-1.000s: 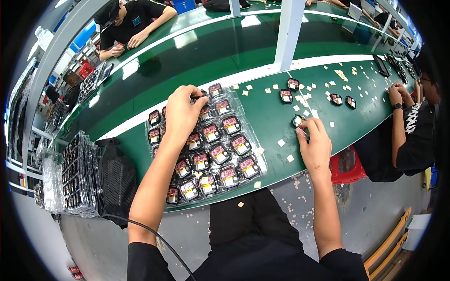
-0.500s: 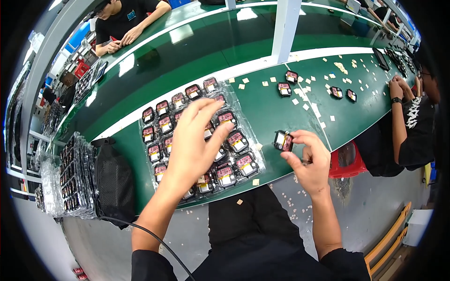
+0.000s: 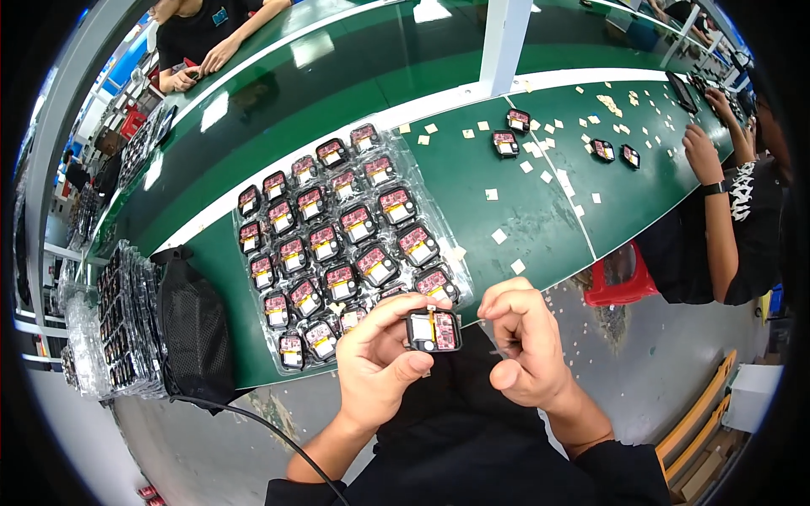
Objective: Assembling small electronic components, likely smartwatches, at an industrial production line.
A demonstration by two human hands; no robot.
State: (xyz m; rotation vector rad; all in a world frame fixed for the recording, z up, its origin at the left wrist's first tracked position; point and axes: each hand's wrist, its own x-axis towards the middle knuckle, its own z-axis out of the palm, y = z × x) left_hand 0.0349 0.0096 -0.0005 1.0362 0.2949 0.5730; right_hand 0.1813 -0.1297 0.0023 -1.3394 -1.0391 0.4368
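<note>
Left hand (image 3: 375,367): thumb and fingers grip the rim of one small black-framed device (image 3: 434,331), its red circuit board, white block and yellow strip facing up.
Held device: in front of the body, near the counter's edge, just beside the right hand (image 3: 531,350).
Right hand: fingers curled, thumb apart from them; whether something thin sits inside, I cannot tell.
Clear plastic tray (image 3: 432,212): filled with rows of similar devices (image 3: 357,222), its near right corner partly hidden by the left hand.
Green counter (image 3: 472,228): pale square chips (image 3: 492,195) scattered right of the tray, among four loose devices (image 3: 505,143).
Left side: black mesh bag (image 3: 196,333) beside stacked trays (image 3: 131,325).
Right side: red plastic stool (image 3: 622,278); co-worker's hand (image 3: 700,154) over the counter.
Far side: pale grey post (image 3: 504,51).
</note>
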